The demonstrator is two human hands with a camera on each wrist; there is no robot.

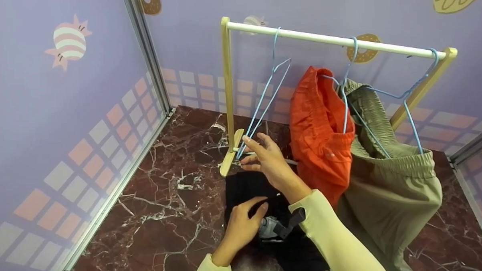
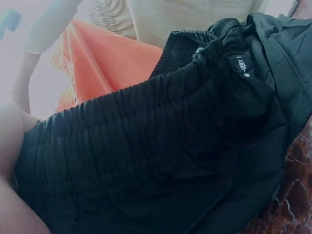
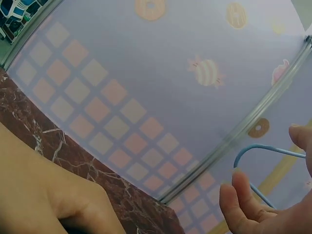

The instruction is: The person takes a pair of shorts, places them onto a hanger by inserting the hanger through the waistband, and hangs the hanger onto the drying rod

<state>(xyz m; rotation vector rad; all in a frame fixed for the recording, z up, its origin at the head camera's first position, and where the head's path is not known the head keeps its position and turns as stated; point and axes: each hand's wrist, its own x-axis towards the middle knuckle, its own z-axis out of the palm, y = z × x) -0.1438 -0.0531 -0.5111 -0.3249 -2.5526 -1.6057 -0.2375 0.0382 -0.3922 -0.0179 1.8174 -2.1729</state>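
Observation:
My left hand [image 1: 242, 223] grips the elastic waistband of black pants [image 2: 146, 141], which hang gathered below it. In the left wrist view the waistband stretches away from the hand, with a white-lettered label inside. My right hand [image 1: 272, 162] reaches out above the pants with fingers spread and partly bent. Its fingertips are at the lower end of a bare blue wire hanger [image 1: 262, 100], and the hanger's bend [image 3: 239, 156] shows beside a fingertip in the right wrist view. Whether they touch I cannot tell.
The hanger hangs on a rack's white rail [image 1: 325, 37]. Right of it hang orange pants [image 1: 319, 148] and khaki pants [image 1: 391, 194] on other blue hangers. A wooden rack foot [image 1: 228, 160] stands on the marbled floor [image 1: 155, 218]. Patterned wall panels [image 1: 83, 97] enclose the left and back.

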